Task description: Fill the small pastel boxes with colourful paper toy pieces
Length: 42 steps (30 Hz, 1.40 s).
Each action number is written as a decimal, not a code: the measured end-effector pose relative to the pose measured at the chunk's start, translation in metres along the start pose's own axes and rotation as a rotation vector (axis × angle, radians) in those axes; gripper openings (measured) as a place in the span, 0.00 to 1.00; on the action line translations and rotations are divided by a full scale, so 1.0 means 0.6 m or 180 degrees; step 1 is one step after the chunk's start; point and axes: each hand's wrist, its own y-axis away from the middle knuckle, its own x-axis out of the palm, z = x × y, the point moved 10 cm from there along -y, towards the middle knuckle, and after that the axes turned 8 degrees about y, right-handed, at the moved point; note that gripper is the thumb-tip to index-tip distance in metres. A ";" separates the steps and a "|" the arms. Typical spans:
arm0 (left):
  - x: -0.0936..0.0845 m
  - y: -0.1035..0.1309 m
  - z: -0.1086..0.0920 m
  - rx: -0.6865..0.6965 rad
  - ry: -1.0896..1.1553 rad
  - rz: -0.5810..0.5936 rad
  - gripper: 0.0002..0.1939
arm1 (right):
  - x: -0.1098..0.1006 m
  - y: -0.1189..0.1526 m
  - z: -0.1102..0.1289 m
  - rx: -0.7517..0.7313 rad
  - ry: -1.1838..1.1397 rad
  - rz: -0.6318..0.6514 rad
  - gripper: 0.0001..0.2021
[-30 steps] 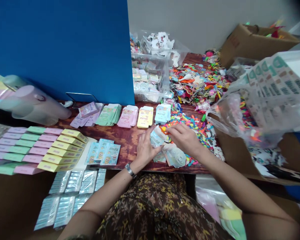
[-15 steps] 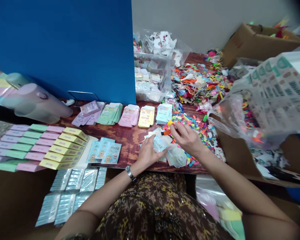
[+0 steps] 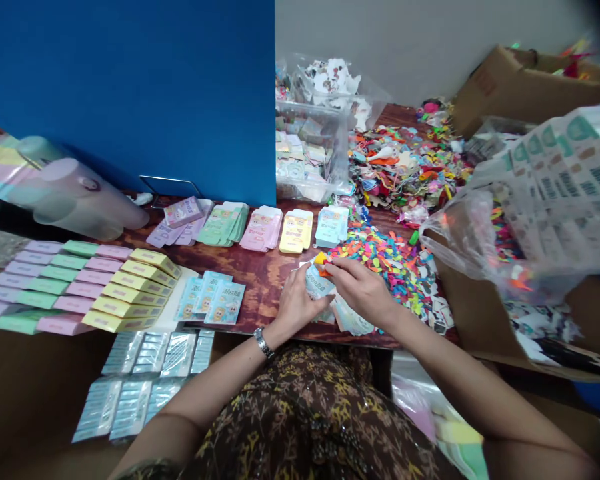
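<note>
We pinch an orange-and-yellow piece (image 3: 321, 259) against the end of a pale-blue box (image 3: 318, 285).
Our left hand (image 3: 294, 308) is curled round the box, thumb opposite fingers, over the counter (image 3: 258, 280), just off mid-view towards five o'clock; our right hand (image 3: 364, 288) is nearly closed, fingertips on the piece. We can't tell whether the piece is inside. From the box, three blue packs (image 3: 225, 304) lie at nine o'clock, a blue stack (image 3: 331, 227) near twelve, loose colourful bits (image 3: 390, 263) towards three.
</note>
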 end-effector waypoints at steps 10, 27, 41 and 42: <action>-0.017 0.001 -0.021 0.0361 0.0225 -0.0123 0.39 | -0.031 -0.003 0.020 -0.0108 -0.0320 -0.0232 0.20; -0.037 0.018 -0.071 0.1509 0.0196 -0.0015 0.39 | -0.038 0.011 -0.007 0.0370 -0.1226 -0.0117 0.14; -0.039 0.026 -0.057 0.1293 0.0038 -0.0044 0.45 | 0.004 0.008 -0.018 0.1460 -0.2430 -0.0008 0.09; -0.038 0.025 -0.058 0.1274 0.0024 -0.0010 0.45 | 0.009 0.009 -0.022 0.1576 -0.2555 0.0034 0.09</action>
